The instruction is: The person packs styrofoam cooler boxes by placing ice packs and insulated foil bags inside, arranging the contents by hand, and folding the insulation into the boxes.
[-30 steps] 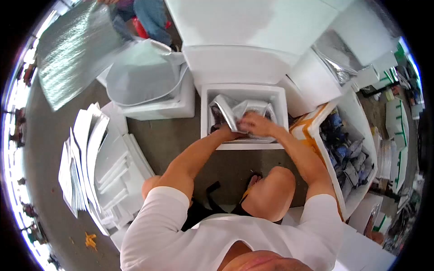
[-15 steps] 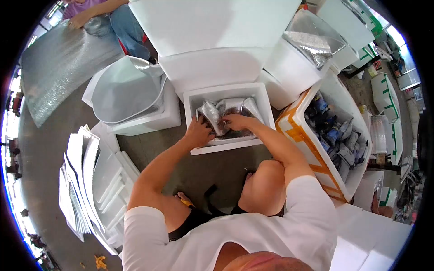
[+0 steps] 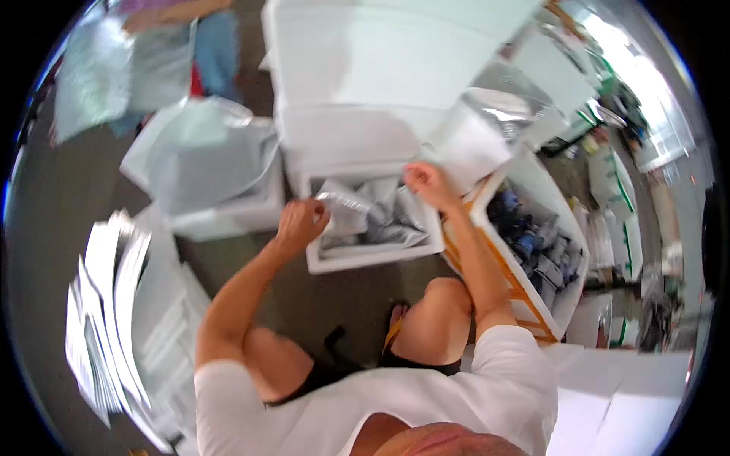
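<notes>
Left hand (image 3: 303,223) and right hand (image 3: 428,185), grip unclear, by crumpled, shiny silver wrapping (image 3: 382,209).

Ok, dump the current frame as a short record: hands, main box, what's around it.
left hand: fingers curled, at the box's left rim; contact unclear
right hand: fingers curled, near its far right corner; contact unclear
main box: white foam, open
inside: crumpled silver material
right: orange-taped foam box holding dark and blue-grey items, type unclear
left: foam box with a pale liner; upright white sheets
far left: another person, silver sheet
</notes>
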A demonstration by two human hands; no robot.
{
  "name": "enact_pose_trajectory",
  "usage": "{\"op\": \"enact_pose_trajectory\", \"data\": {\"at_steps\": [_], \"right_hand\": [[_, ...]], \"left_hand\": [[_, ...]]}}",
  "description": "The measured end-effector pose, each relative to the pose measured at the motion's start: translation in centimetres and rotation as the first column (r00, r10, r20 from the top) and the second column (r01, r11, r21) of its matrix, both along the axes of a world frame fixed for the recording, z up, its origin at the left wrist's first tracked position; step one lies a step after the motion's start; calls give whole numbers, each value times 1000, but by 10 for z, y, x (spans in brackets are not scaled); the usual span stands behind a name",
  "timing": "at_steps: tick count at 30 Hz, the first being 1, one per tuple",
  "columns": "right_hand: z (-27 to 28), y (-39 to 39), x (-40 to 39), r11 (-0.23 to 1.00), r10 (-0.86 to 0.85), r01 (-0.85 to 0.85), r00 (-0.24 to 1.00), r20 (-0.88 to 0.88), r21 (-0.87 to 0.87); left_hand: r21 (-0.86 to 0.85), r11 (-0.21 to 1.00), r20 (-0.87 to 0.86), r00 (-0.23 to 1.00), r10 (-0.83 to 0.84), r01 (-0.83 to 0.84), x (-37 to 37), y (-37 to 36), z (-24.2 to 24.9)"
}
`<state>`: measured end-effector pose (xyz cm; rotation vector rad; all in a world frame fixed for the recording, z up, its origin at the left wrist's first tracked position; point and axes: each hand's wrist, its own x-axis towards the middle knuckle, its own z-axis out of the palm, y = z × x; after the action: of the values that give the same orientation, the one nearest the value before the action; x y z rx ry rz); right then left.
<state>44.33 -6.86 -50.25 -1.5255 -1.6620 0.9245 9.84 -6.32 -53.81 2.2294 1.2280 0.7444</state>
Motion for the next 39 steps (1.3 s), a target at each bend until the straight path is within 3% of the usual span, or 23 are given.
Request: {"op": "enact_pose_trajectory", "data": {"at_steps": [1,2,3,5,6,7,9,11,13,15,16,18,21,23,24,25,26,33,35,36,37,38,39], "right_hand": [[4,1,-5,999,-14,13,1000,20,32],[5,1,-10,998,-28,28,1000,5,49],[8,2,-14,997,-38,38,999,-8,72],[30,-8,-28,993,-111,113,993,42,-29],[22,-4,-27,999,-34,34,999,-11,-8],[23,-4,-32,999,-28,29,999,-28,13],[57,-5,-70,993,103,-95,986,129,-73],[77,-9,-111,968,223,-206,968,114,-147],[92,-13,-133,807,556,-491,819,140,-327],[86,-20,-157,792,607,-554,763,222,-257],[69,-21,-162,821,565,-520,799,207,-236],[50,-26,-155,888,451,-412,867,211,-203],[44,-35,-148,826,554,-463,772,313,-321],[33,-37,-147,742,662,-519,667,343,-424],[32,-40,-149,731,668,-514,673,318,-449],[29,-40,-151,703,701,-551,644,306,-450],[26,-41,-152,699,696,-526,657,291,-484],[22,-40,-160,590,771,-530,594,230,-609],[21,-34,-156,537,842,-614,431,324,-579],[30,-31,-156,534,837,-572,460,297,-622],[41,-31,-149,551,810,-508,517,278,-662],[14,-35,-126,726,685,-623,622,380,-292],[10,-35,-113,807,558,-584,706,437,-86]], "left_hand": [[35,998,-31,998,58,-57,-8,2,-3],[-33,994,-15,994,107,-107,-13,3,-2],[-19,990,79,987,143,-142,-19,1,-2],[-233,949,-32,977,211,-212,-27,5,-20],[-290,914,-59,958,280,-285,-34,0,-13],[-177,940,-6,955,295,-292,-38,4,-41],[-190,915,-69,935,349,-356,-47,5,-54],[-263,902,-72,939,336,-343,-62,1,-56],[-384,821,-20,893,450,-422,-49,1,-83],[-417,817,-61,910,411,-397,-50,5,-111],[-384,848,-53,926,374,-364,-47,6,-122],[-451,790,-21,889,457,-417,-37,5,-115],[-601,763,12,953,304,-236,-37,11,-118],[-536,803,-17,954,300,-262,-34,6,-129],[-496,834,-10,963,270,-239,-33,4,-133],[-558,775,-65,946,317,-298,-28,12,-153],[-671,691,-28,941,338,-268,-36,-1,-98],[-523,795,-3,934,358,-306,-54,7,-117],[-282,941,-191,972,138,-189,-56,15,-126],[-428,879,-279,956,95,-212,-55,21,-124],[-429,894,-131,988,77,-127,-57,22,-122],[-350,932,-234,972,5,-89,-59,27,-132],[-264,963,-339,939,-52,-42,-59,32,-142]]}}
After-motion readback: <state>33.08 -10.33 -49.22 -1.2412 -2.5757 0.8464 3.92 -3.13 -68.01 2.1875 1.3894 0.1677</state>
